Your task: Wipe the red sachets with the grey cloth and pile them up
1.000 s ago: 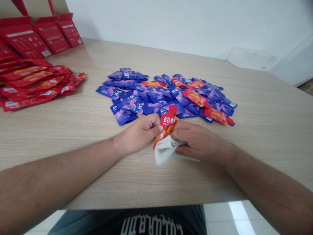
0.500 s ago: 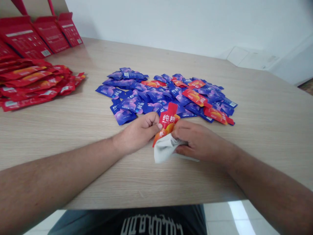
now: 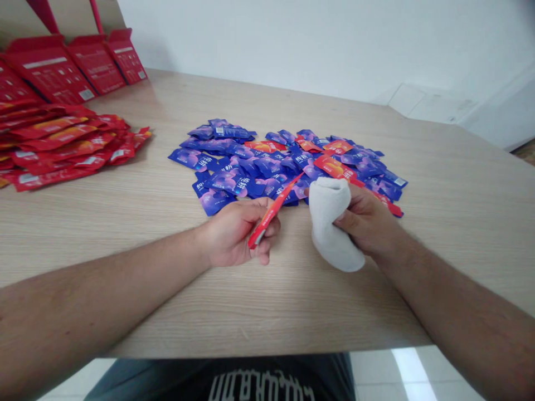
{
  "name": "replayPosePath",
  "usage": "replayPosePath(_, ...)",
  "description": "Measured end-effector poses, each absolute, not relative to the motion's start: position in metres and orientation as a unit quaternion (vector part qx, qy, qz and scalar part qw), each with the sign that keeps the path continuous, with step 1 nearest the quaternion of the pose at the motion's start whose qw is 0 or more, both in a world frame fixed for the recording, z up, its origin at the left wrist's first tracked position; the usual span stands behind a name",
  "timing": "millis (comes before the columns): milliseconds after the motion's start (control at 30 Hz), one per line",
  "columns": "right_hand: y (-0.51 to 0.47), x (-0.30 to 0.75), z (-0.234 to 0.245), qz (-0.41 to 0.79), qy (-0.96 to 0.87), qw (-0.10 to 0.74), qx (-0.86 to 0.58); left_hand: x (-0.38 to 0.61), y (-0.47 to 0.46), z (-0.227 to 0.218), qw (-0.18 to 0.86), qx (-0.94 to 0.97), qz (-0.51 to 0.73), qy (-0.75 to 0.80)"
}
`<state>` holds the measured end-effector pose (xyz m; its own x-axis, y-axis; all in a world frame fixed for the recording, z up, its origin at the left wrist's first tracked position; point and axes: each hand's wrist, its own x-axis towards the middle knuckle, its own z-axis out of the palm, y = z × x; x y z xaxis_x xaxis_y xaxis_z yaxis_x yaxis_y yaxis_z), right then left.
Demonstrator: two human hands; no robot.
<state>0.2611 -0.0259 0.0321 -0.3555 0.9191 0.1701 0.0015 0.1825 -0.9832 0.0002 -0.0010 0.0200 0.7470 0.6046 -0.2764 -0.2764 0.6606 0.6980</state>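
Note:
In the head view, a red-and-orange pouch [image 3: 273, 214] stands edge-on between the thumb and fingers of my left hand [image 3: 238, 234]. To its right, my right hand [image 3: 370, 220] grips a folded white cloth [image 3: 332, 225], and the two hands are apart. Just beyond them lies a loose heap of blue-purple pouches [image 3: 228, 178], with several red pouches [image 3: 330, 165] mixed in. Part of that heap is hidden behind my hands and the cloth.
At the left, red pouches [image 3: 67, 145] are stacked in a pile. Behind it stand red cartons [image 3: 54, 72] with raised flaps. A white wall [image 3: 292, 44] closes off the back of the wooden table [image 3: 217, 312], whose front edge is near my lap.
My right hand has drawn the cloth off the pouch and moved right. In my left hand the pouch has turned from face-up to edge-on.

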Motion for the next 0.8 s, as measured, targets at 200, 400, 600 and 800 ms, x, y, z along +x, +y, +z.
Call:
replayPosePath(200, -0.027, 0.254, 0.027, 0.526, -0.688, 0.367, -0.339, -0.003, -0.003, 0.015, 0.949, 0.238, 0.067, 0.198)
replayPosePath(400, -0.031, 0.248, 0.024, 0.507, -0.689, 0.367, -0.364, 0.003, -0.012, 0.009, 0.925, 0.292, 0.13, 0.205)
replayPosePath(600, -0.024, 0.258, 0.031, 0.477, -0.663, 0.368, -0.444, 0.01, -0.01, 0.008, 0.807, 0.372, 0.358, 0.286)
replayPosePath(800, -0.019, 0.26, 0.034, 0.455, -0.662, 0.338, -0.49, 0.01, -0.004, 0.0, 0.702, 0.496, 0.397, 0.323)
